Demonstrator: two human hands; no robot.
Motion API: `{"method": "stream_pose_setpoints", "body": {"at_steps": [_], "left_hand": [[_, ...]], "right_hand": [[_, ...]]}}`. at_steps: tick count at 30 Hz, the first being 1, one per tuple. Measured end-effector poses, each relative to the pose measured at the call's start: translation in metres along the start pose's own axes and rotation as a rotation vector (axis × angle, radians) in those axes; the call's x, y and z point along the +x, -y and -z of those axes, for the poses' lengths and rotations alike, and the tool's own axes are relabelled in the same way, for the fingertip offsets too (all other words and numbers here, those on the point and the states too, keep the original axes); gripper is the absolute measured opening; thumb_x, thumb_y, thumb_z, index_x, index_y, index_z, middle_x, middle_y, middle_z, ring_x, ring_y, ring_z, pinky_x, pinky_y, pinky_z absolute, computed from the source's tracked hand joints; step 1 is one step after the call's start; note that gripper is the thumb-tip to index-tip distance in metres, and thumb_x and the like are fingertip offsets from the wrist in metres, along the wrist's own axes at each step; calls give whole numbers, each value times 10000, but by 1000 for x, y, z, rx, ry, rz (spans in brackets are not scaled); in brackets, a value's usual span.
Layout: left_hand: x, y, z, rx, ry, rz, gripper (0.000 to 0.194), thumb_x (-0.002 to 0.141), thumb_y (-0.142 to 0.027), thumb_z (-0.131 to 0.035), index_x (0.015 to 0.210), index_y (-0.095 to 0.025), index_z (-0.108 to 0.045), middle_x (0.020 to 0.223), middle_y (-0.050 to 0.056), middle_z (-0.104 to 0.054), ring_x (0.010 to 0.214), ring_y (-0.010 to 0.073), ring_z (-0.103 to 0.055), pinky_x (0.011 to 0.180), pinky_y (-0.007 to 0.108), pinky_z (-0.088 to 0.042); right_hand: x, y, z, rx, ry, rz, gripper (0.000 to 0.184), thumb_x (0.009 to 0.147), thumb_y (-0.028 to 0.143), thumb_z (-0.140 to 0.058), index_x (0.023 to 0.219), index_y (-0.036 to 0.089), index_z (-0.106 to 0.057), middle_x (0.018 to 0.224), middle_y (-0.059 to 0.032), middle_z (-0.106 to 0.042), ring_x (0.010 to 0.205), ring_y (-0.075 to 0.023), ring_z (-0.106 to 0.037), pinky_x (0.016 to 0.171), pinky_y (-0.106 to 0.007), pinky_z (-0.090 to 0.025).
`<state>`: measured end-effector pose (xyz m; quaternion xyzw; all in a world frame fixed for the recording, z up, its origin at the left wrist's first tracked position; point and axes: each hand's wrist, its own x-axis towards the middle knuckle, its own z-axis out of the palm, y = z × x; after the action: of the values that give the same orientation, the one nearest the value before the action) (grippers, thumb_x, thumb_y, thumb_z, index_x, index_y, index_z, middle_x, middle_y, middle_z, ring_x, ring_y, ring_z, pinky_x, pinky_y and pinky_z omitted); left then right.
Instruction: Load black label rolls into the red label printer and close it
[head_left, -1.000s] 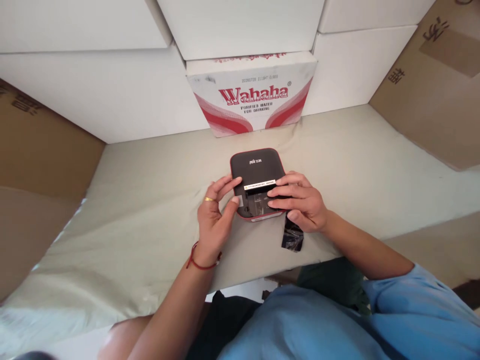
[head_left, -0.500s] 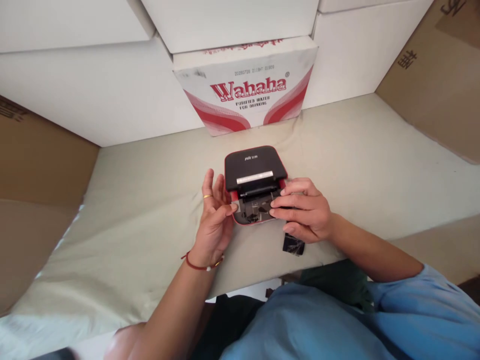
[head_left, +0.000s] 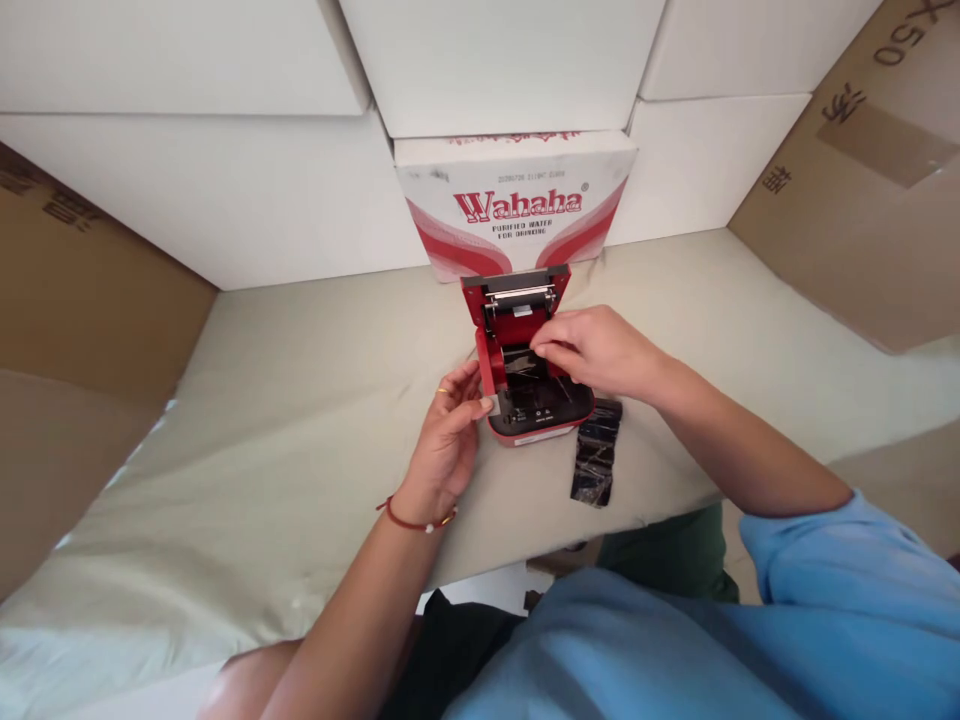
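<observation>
Clamping roll-fed printer [head_left: 540,415] back from front edge of desk [head_left: 337,420], left hand [head_left: 448,430] steadies; lid [head_left: 517,303], now raised, admits right hand [head_left: 602,348], grip unclear.

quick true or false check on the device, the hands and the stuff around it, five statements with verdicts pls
1. The lid of the black-and-red device stands raised. True.
2. The right hand rests on the Wahaha box. False: its fingertips are at the device's open compartment.
3. The left hand is at the device's left side, its thumb at the front corner. True.
4. The loose black strip lies to the left of the device. False: it lies on the cloth near the device's front right corner.
5. The red bracelet is on the right wrist. False: it is on the left wrist.
</observation>
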<state>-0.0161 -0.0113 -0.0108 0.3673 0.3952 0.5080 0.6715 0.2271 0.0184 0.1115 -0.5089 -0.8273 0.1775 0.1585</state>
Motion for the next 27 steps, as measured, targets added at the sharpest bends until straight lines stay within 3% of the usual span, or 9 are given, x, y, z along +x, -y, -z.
{"method": "stream_pose_setpoints", "body": {"at_steps": [4,10,16,18,20,23,25,27], "left_hand": [[1,0,-3,-43,-23,24,550,718,-311,-965,1234,-289,-775,1497,68,-771,1470,309,-685,1196,471,-566],[4,4,0,-34,-24,-12,554,730,-290,-968,1236,-290,-744,1497,67,-753,1484,309,-672,1211,480,-555],[4,6,-4,-54,-52,-46,542,723,-273,-971,1206,-285,-726,1442,66,-763,1411,289,-707,1174,460,-574],[2,3,-7,-89,-107,-40,477,749,-311,-966,1161,-271,-730,1341,59,-789,1269,250,-755,1078,413,-602],[1,-2,-10,-141,-213,-39,389,762,-356,-970,1033,-249,-714,1099,16,-790,1000,169,-764,906,323,-607],[-2,-12,-12,-177,-345,-76,519,695,-339,-1008,710,-226,-502,647,-89,-523,580,67,-509,587,219,-441],[-4,-19,-14,-166,-347,-107,711,672,-324,-1018,626,-232,-315,535,-118,-306,477,49,-310,482,228,-287],[-6,-24,-16,-153,-311,-126,800,713,-387,-1015,608,-238,-236,514,-122,-203,455,46,-213,457,247,-206]], "right_hand": [[36,19,-12,-428,187,-138,243,993,120,-652,1023,194,-882,1064,-158,-900,1012,-335,-844,803,-387,-592],[44,26,-23,-528,225,-157,226,1012,142,-660,1073,168,-876,1010,-195,-894,1040,-357,-852,780,-392,-607],[17,20,-15,-331,83,-227,264,965,192,-738,1219,205,-807,1208,-159,-879,997,-332,-817,794,-397,-569],[-2,17,-6,-143,15,-197,278,982,240,-741,1257,217,-778,1114,-107,-874,896,-286,-787,772,-383,-548],[-26,10,11,103,-27,-147,271,1012,361,-740,1256,247,-774,1009,-41,-850,738,-219,-714,704,-361,-523],[-62,-17,42,332,-81,-162,380,993,586,-758,1235,295,-796,970,-17,-825,658,-190,-644,622,-354,-503],[-80,-45,58,344,-37,-228,424,945,658,-790,1165,296,-813,913,-28,-807,691,-207,-659,620,-353,-512],[-92,-76,63,331,96,-284,443,905,681,-808,1090,279,-818,899,-44,-808,757,-230,-699,665,-358,-548]]}}
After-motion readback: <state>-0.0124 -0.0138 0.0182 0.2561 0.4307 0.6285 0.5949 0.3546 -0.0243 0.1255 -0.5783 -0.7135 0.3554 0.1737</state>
